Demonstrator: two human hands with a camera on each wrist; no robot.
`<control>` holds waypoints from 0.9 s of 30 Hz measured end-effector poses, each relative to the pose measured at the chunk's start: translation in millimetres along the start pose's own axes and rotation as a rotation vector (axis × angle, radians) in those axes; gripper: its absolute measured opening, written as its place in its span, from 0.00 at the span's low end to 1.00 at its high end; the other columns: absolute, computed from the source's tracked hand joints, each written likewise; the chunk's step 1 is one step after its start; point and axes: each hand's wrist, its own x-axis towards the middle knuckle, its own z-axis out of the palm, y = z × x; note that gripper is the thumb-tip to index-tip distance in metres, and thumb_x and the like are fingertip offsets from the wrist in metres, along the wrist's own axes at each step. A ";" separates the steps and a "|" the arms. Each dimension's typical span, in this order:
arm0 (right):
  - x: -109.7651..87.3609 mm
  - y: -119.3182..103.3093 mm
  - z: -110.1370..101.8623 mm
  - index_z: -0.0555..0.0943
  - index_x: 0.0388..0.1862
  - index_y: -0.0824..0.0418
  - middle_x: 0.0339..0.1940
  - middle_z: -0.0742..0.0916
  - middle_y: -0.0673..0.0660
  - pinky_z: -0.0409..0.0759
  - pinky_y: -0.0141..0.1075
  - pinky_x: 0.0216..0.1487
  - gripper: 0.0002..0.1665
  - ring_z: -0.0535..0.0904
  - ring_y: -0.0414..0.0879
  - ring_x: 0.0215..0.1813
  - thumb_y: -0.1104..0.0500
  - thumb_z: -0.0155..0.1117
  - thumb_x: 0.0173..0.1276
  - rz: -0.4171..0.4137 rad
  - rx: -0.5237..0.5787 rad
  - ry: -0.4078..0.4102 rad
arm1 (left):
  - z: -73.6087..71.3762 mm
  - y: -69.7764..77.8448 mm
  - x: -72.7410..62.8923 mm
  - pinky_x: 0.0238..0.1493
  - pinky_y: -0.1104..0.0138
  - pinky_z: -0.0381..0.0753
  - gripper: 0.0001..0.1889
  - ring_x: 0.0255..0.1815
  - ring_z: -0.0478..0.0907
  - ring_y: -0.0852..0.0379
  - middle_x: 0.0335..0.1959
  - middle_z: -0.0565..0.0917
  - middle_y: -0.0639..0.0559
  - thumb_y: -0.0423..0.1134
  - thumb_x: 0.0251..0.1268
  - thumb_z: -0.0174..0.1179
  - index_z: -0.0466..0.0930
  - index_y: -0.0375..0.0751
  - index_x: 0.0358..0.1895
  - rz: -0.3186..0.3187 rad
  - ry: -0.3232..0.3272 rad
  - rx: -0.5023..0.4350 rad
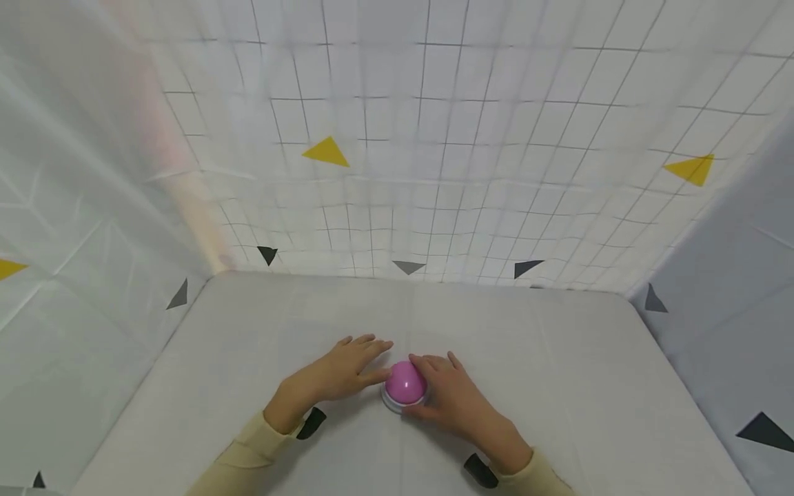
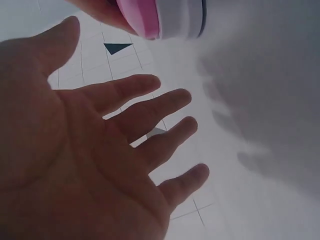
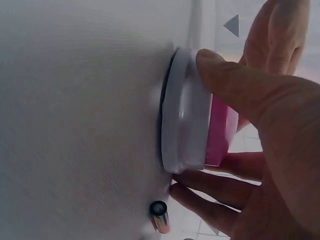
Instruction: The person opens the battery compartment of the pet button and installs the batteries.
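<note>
A push button with a glossy pink dome [image 1: 406, 383] and a white round base [image 3: 187, 115] stands on the white table. My right hand [image 1: 455, 399] holds it from the right. In the right wrist view the thumb lies against the white base, and the fingers curve round the opposite side. My left hand [image 1: 341, 368] is to the left of the button with its fingers spread, its thumb tip close to the dome. The left palm [image 2: 90, 150] holds nothing. A small cylinder like a battery [image 3: 160, 216] lies beyond the base in the right wrist view; the right hand hides it in the head view.
The white table [image 1: 298, 310] is bounded at the back by a grid-patterned sheet [image 1: 484, 172] with yellow and dark triangles. Pale sheets hang along the left [image 1: 74, 310] and right [image 1: 732, 310] sides. Dark bands show at both cuffs.
</note>
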 end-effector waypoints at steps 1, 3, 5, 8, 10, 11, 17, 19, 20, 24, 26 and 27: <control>0.9 -0.6 0.8 0.75 0.72 0.65 0.64 0.86 0.62 0.65 0.71 0.76 0.52 0.80 0.58 0.69 0.42 0.85 0.56 -0.006 -0.006 0.006 | 0.8 0.6 0.2 0.83 0.37 0.54 0.34 0.84 0.60 0.41 0.78 0.74 0.48 0.64 0.80 0.52 0.70 0.47 0.78 0.006 -0.012 0.001; 2.8 -1.6 2.4 0.75 0.72 0.65 0.65 0.86 0.62 0.65 0.69 0.77 0.53 0.80 0.57 0.69 0.42 0.86 0.54 0.000 -0.011 0.006 | 2.4 1.3 0.3 0.83 0.37 0.56 0.33 0.83 0.62 0.40 0.75 0.76 0.46 0.63 0.79 0.54 0.74 0.44 0.75 0.030 -0.028 0.016; 4.2 -2.4 4.4 0.74 0.73 0.65 0.65 0.86 0.62 0.65 0.67 0.78 0.55 0.80 0.57 0.69 0.42 0.87 0.52 0.005 -0.012 0.001 | 3.8 2.6 0.3 0.82 0.38 0.58 0.32 0.82 0.64 0.41 0.74 0.78 0.44 0.62 0.79 0.55 0.77 0.42 0.72 0.043 -0.042 0.032; 4.4 -3.3 6.9 0.74 0.74 0.64 0.65 0.86 0.62 0.66 0.65 0.78 0.58 0.80 0.57 0.68 0.42 0.89 0.48 0.007 -0.008 0.001 | 6.0 6.2 0.1 0.81 0.39 0.60 0.32 0.81 0.66 0.41 0.73 0.78 0.41 0.62 0.78 0.56 0.78 0.40 0.69 0.054 -0.049 0.060; 4.1 -3.0 8.4 0.74 0.74 0.64 0.63 0.86 0.62 0.69 0.63 0.77 0.59 0.81 0.57 0.67 0.43 0.90 0.46 -0.010 -0.019 0.015 | 7.0 9.2 0.6 0.81 0.41 0.62 0.32 0.80 0.68 0.42 0.72 0.79 0.42 0.62 0.78 0.56 0.79 0.38 0.69 0.057 -0.049 0.068; 4.1 -2.9 8.9 0.74 0.74 0.64 0.63 0.86 0.61 0.71 0.61 0.76 0.59 0.81 0.56 0.66 0.43 0.91 0.46 -0.018 -0.026 0.021 | 7.4 10.7 0.8 0.81 0.42 0.63 0.33 0.79 0.69 0.43 0.71 0.80 0.42 0.63 0.78 0.56 0.79 0.38 0.68 0.059 -0.049 0.068; 3.9 -4.0 9.6 0.75 0.71 0.63 0.61 0.87 0.58 0.84 0.51 0.64 0.56 0.83 0.52 0.63 0.42 0.89 0.46 -0.023 -0.040 0.033 | 8.6 14.5 2.2 0.72 0.52 0.77 0.30 0.63 0.80 0.55 0.59 0.86 0.50 0.64 0.77 0.58 0.81 0.41 0.61 0.087 -0.046 0.053; 3.9 -4.4 8.8 0.76 0.71 0.62 0.61 0.87 0.58 0.85 0.49 0.62 0.55 0.83 0.51 0.62 0.41 0.88 0.47 -0.016 -0.029 0.024 | 7.8 15.0 1.8 0.66 0.57 0.81 0.28 0.55 0.81 0.59 0.55 0.86 0.52 0.63 0.76 0.59 0.82 0.41 0.59 0.101 -0.040 0.041; 3.7 -4.6 8.1 0.76 0.70 0.62 0.60 0.87 0.58 0.86 0.48 0.61 0.55 0.83 0.50 0.62 0.42 0.87 0.47 -0.013 -0.020 0.020 | 7.4 15.0 1.5 0.62 0.59 0.82 0.27 0.52 0.81 0.60 0.53 0.87 0.53 0.63 0.76 0.59 0.82 0.42 0.58 0.108 -0.037 0.032; 2.5 -3.8 4.2 0.76 0.69 0.63 0.58 0.88 0.56 0.88 0.45 0.56 0.53 0.84 0.47 0.57 0.41 0.86 0.47 -0.023 0.005 0.037 | 4.8 15.7 -0.6 0.56 0.64 0.83 0.28 0.48 0.80 0.62 0.50 0.87 0.53 0.62 0.76 0.60 0.82 0.41 0.60 0.115 -0.030 0.002; 1.8 -2.8 1.9 0.77 0.68 0.63 0.56 0.88 0.55 0.88 0.43 0.54 0.52 0.85 0.45 0.54 0.41 0.86 0.48 -0.031 0.023 0.047 | 3.2 15.9 -1.9 0.57 0.63 0.83 0.30 0.50 0.81 0.60 0.51 0.88 0.53 0.63 0.76 0.59 0.81 0.41 0.63 0.105 -0.036 -0.014; 1.6 -2.0 1.1 0.77 0.68 0.63 0.56 0.89 0.54 0.88 0.42 0.54 0.52 0.85 0.44 0.53 0.41 0.86 0.48 -0.034 0.028 0.049 | 2.5 16.0 -2.4 0.59 0.63 0.83 0.31 0.52 0.82 0.59 0.52 0.88 0.53 0.64 0.76 0.58 0.81 0.41 0.65 0.099 -0.040 -0.018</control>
